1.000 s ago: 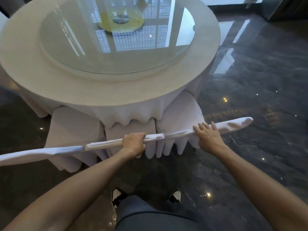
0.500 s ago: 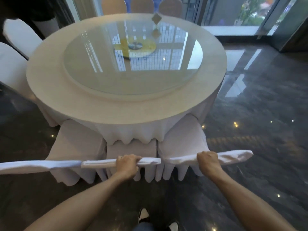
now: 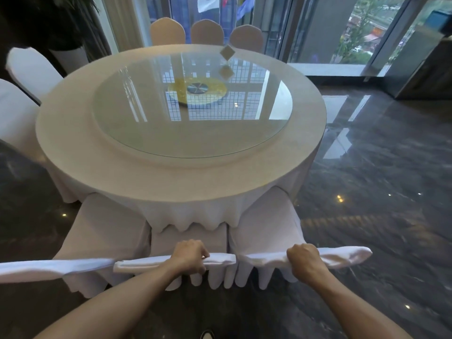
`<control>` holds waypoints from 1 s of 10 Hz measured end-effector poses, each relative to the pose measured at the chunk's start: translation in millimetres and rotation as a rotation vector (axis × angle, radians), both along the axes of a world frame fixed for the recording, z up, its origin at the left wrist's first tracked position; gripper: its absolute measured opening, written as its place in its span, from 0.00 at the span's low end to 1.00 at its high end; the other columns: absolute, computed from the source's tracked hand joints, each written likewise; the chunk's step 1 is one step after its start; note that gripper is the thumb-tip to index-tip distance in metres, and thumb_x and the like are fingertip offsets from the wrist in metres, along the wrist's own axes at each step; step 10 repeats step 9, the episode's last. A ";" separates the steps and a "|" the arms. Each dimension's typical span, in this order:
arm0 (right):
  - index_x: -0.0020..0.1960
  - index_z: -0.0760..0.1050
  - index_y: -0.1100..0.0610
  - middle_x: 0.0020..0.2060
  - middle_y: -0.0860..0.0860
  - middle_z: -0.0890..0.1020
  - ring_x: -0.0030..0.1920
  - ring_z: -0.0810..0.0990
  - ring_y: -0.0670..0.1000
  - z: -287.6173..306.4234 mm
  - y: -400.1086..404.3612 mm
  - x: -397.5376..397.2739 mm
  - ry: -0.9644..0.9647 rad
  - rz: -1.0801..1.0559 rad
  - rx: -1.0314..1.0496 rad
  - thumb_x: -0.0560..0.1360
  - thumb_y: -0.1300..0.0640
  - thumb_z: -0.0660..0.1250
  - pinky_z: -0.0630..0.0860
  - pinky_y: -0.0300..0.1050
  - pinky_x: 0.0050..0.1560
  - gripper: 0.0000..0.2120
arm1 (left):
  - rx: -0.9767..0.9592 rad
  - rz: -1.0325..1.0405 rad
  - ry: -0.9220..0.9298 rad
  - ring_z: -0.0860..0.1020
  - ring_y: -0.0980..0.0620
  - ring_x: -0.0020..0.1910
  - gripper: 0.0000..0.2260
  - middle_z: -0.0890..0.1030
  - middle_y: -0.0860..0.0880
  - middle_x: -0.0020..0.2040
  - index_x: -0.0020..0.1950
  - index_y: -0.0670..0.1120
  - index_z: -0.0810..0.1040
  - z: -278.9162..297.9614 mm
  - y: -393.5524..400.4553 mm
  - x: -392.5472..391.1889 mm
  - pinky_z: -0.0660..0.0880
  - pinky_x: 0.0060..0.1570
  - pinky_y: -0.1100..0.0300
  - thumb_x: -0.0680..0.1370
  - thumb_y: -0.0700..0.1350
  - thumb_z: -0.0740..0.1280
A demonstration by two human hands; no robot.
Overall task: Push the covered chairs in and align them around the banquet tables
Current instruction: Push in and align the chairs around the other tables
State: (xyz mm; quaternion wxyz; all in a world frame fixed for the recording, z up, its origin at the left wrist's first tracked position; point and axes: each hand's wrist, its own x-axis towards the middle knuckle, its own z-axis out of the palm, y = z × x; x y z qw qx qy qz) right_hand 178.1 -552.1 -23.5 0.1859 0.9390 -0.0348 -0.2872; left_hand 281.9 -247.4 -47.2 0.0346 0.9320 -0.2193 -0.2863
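as the head camera now takes in the far side of the room, which the frames a moment earlier did not show, the whole round banquet table (image 3: pixel 61 152) with its glass turntable (image 3: pixel 193 104) is in view, and the three near chairs sit lower in the picture. the left hand (image 3: pixel 189 256) is closed over the top edge of the middle covered chair (image 3: pixel 171 263), fingers curled over the fabric. the right hand (image 3: pixel 304 263), which lay flat and open on the backrest one second ago, is now clamped in a fist on the top of the right covered chair (image 3: pixel 342 256). a third covered chair (image 3: pixel 105 231) stands just beside the middle one on the left, its top edge running to the left border. all three seats are tucked under the hanging tablecloth (image 3: pixel 195 216), their covers touching or nearly touching one another. three more chair backs (image 3: pixel 203 31) stand at the far rim before the window, and two further white-covered chairs (image 3: pixel 29 67) stand at the left. judged from this, the near group is already pushed in and the double grip serves to square two adjacent backs into one line; the remaining step here is probably a small sideways correction. the dark polished floor (image 3: pixel 379 216) may let the legs slide further than intended.
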 end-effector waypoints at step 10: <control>0.65 0.76 0.57 0.61 0.53 0.80 0.60 0.78 0.54 27.0 -24.7 52.1 0.321 -0.297 0.564 0.72 0.45 0.70 0.74 0.48 0.62 0.26 | -0.240 0.134 0.157 0.82 0.43 0.54 0.13 0.80 0.47 0.45 0.47 0.46 0.79 43.3 -60.6 27.6 0.78 0.54 0.50 0.73 0.55 0.68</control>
